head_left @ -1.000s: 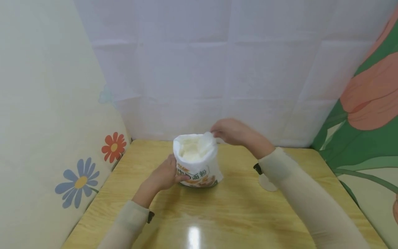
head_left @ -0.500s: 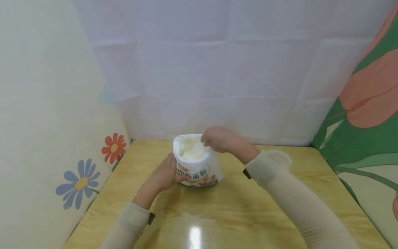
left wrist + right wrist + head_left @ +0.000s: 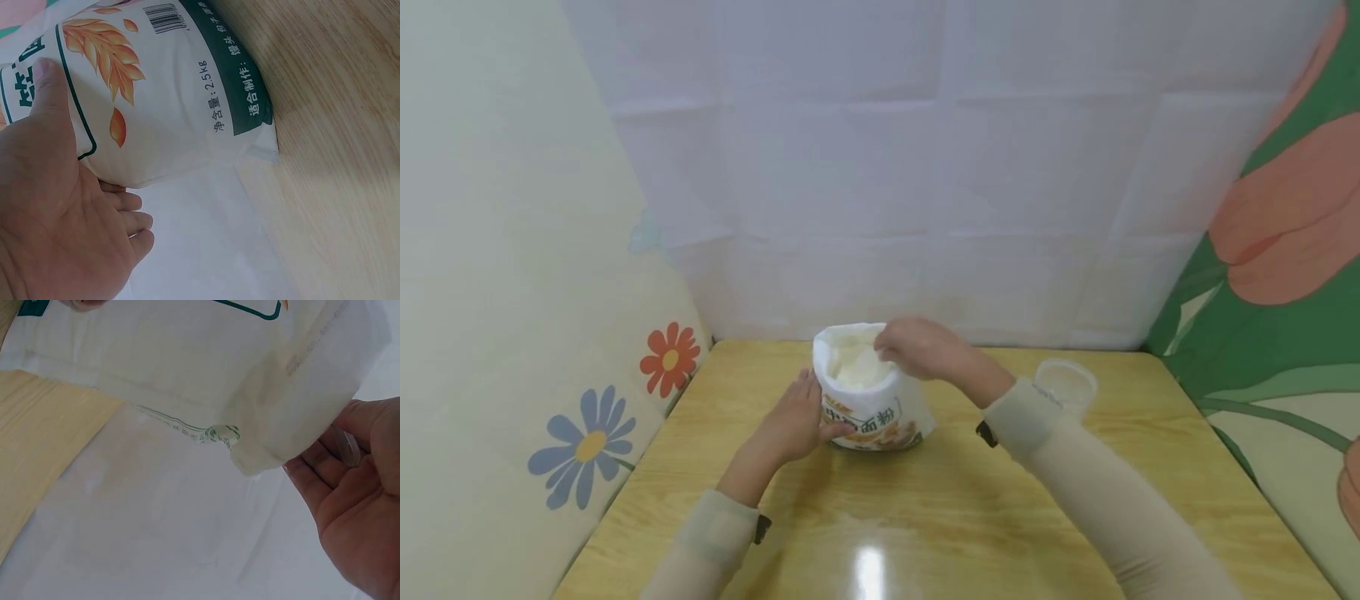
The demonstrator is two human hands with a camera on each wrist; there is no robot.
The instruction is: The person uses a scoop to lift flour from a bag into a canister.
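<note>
A white flour bag [image 3: 880,417] with printed wheat stands open-topped on the table, pale flour [image 3: 859,367] showing in its mouth. My left hand [image 3: 793,421] grips the bag's left side, thumb on the printed front and fingers behind, as the left wrist view shows. At the right of the mouth is my right hand [image 3: 917,346], fingers bent over the rim. In the right wrist view the rounded handle end of a clear plastic spoon [image 3: 347,447] shows between the right thumb and fingers. The spoon's other end is hidden by the bag.
A clear plastic bowl [image 3: 1066,385] stands on the wooden table [image 3: 985,517] to the right, partly behind the right sleeve. A white cloth [image 3: 850,167] hangs along the table's back edge. Flower-patterned panels [image 3: 587,446] rise on the left and right.
My right hand has moved left and down from the bag's right rim to over its mouth. The bowl is now more visible past the sleeve. The left hand keeps its grip.
</note>
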